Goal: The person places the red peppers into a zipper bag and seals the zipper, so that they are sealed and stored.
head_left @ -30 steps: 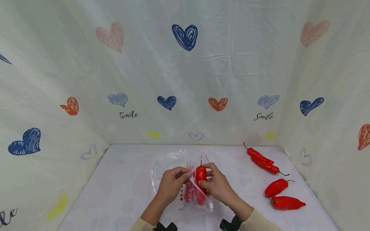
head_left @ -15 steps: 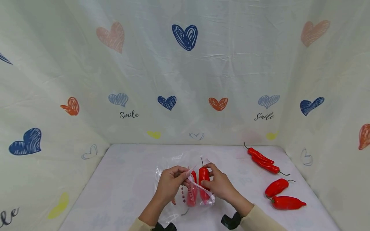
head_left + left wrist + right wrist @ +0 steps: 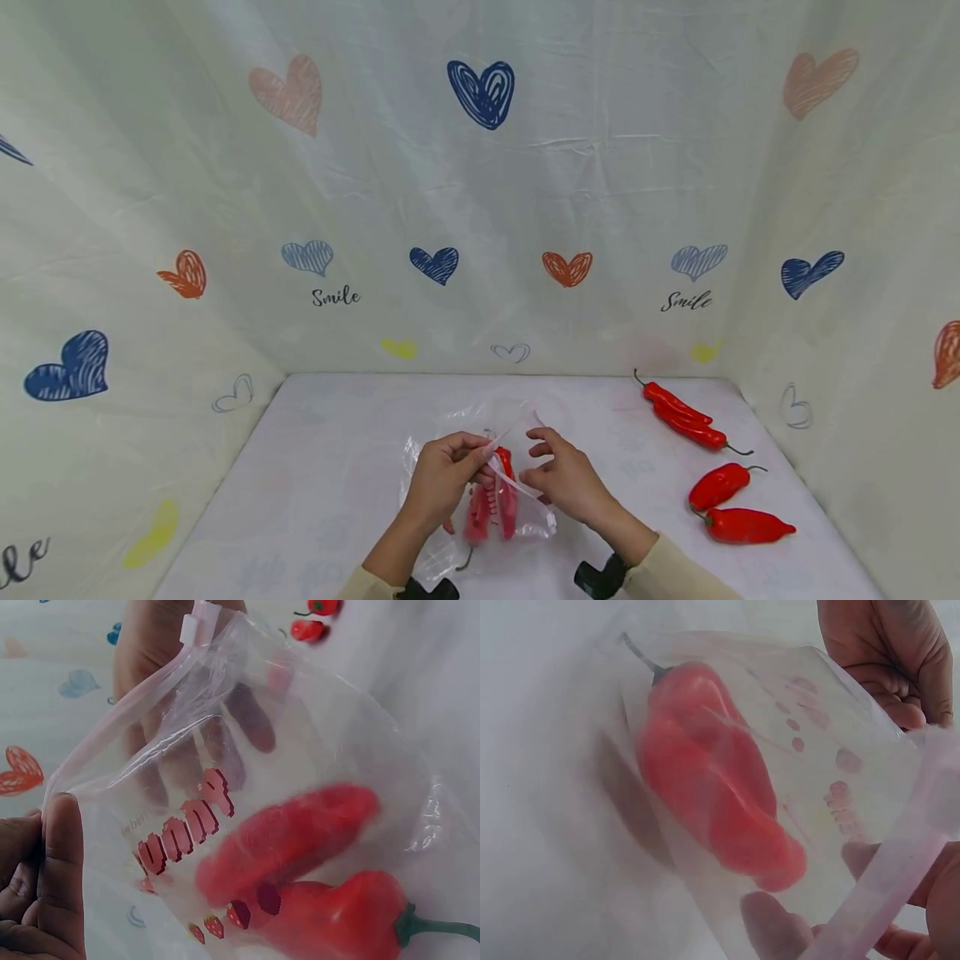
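Pinching the pale pink zip strip [image 3: 112, 724] of a clear bag [image 3: 536, 523], the thumb and fingers of the left hand [image 3: 452, 471] hold the edge of its mouth. The right hand [image 3: 566, 475] is at the mouth too, its fingers parted and slightly bent; in the left wrist view several of them show through the plastic film. A white slider [image 3: 190, 630] sits near one end of the strip, in front of that hand.

Below the fingers, the bag lies over the middle of the table [image 3: 322, 467], printed with pink lettering [image 3: 187, 825] and a row of small strawberries [image 3: 214, 926]. Through the film show a red pepper [image 3: 289, 840] and, just beside it, a stemmed red pepper [image 3: 341, 911] with a green stalk.

Cream sleeves [image 3: 678, 575] and dark wrist devices [image 3: 600, 577] lie behind the hands. Well apart on the right, two slender peppers [image 3: 686, 427] lie side by side near the back; closer to the person are two plump peppers [image 3: 750, 526]. Beyond rises a pale backdrop [image 3: 622, 192] with hearts and "Smile".
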`<state>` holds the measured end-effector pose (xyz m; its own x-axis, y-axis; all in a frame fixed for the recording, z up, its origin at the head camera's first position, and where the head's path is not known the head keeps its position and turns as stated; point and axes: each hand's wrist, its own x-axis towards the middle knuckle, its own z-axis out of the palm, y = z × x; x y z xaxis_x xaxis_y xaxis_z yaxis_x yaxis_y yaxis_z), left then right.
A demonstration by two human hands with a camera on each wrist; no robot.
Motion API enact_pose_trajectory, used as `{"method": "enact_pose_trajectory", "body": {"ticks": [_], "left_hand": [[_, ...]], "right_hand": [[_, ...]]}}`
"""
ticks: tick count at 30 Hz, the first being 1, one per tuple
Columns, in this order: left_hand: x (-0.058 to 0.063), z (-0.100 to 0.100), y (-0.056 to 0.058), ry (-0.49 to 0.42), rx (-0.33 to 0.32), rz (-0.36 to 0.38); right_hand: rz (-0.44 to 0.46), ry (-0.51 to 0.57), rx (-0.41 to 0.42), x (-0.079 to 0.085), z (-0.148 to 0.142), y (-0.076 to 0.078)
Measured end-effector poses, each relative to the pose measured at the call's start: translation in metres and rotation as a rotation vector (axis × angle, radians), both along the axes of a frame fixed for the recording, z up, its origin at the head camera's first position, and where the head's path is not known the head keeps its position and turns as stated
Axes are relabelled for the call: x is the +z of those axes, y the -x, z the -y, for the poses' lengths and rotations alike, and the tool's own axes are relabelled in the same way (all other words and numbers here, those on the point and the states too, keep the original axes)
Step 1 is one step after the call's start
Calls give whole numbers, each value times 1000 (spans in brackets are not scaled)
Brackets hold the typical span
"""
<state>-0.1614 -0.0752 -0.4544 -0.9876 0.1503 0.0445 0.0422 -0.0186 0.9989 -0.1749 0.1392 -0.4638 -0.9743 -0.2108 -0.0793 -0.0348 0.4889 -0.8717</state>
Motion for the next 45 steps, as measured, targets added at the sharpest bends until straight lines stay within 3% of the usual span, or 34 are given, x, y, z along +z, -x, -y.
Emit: {"method": "enact_pose_trajectory", "body": {"ticks": [11, 25, 34, 45], "left_hand": [[-2, 1, 5, 28, 38, 12], [-9, 4, 5, 18, 59, 12], [-13, 6, 5, 39, 55, 10], [-17, 8, 6, 45, 60, -1]], "right_hand": [[-57, 44, -86, 6, 0, 0], [-107, -20, -194, 7, -16, -1], [-93, -50, -240, 10, -52, 1], [-48, -172, -345, 11, -127, 0]]}}
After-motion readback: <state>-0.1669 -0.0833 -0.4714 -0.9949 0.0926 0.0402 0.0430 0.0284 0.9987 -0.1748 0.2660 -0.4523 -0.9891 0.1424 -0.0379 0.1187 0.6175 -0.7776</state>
